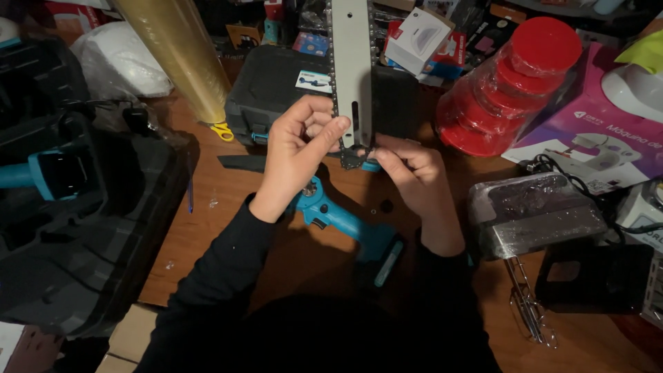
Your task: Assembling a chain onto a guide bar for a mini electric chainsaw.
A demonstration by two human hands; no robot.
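A grey chainsaw guide bar (pixel 351 62) with its saw chain (pixel 353 160) stands upright over the wooden table (pixel 228 214). My left hand (pixel 298 148) grips the bar's lower end from the left, thumb on the metal. My right hand (pixel 409 173) pinches the chain loop at the bar's bottom. Below both hands lies a blue cordless saw body (pixel 345 224) on the table, partly hidden by my wrists.
An open black tool case (pixel 76 235) holding a blue tool sits at left. A closed black case (pixel 276 90) lies behind the hands. A film roll (pixel 181 55), red stacked containers (pixel 507 90), a pink box (pixel 608 131) and a wrapped hand mixer (pixel 535 214) crowd around.
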